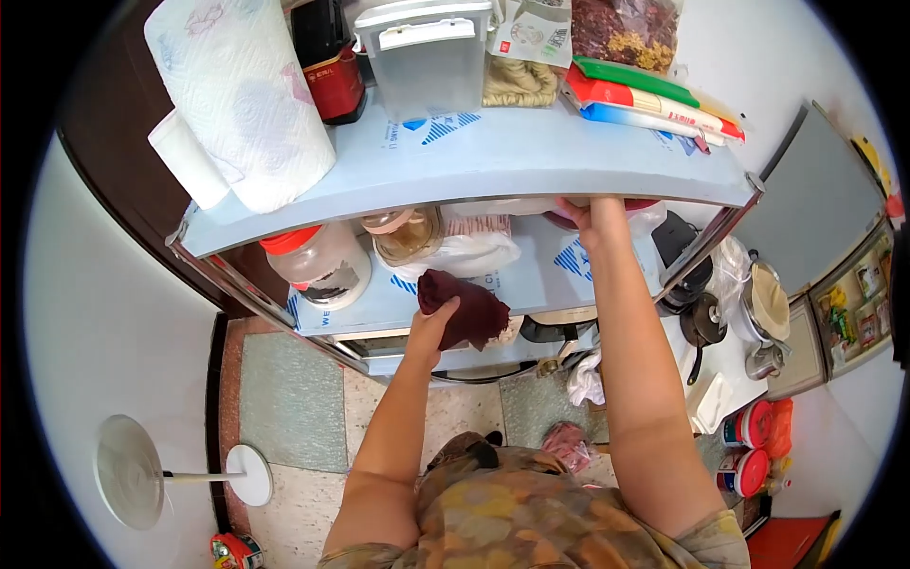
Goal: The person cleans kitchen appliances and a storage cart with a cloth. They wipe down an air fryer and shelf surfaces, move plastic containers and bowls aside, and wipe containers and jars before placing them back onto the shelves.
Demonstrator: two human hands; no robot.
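My left hand [436, 327] is closed round a folded dark maroon cloth [464, 311], held in front of the shelf unit's middle level. My right hand [599, 216] reaches in under the front edge of the top shelf [531, 175]; that edge hides most of its fingers. Close beside it are a white plastic item [502, 206] and a purplish-red rounded thing [640, 204], both partly hidden. Whether the right hand grips either one, I cannot tell. On the middle shelf [545, 270] stand a red-lidded jar [327, 275], a glass jar [408, 237] and a white plastic bag [464, 256].
Above, the top shelf bears a paper towel roll [242, 104], a clear lidded box [427, 66] and several food packets [654, 100]. At right, a counter holds a small dark pan [703, 322] and pots. A white round-based stand [251, 474] is on the floor at left.
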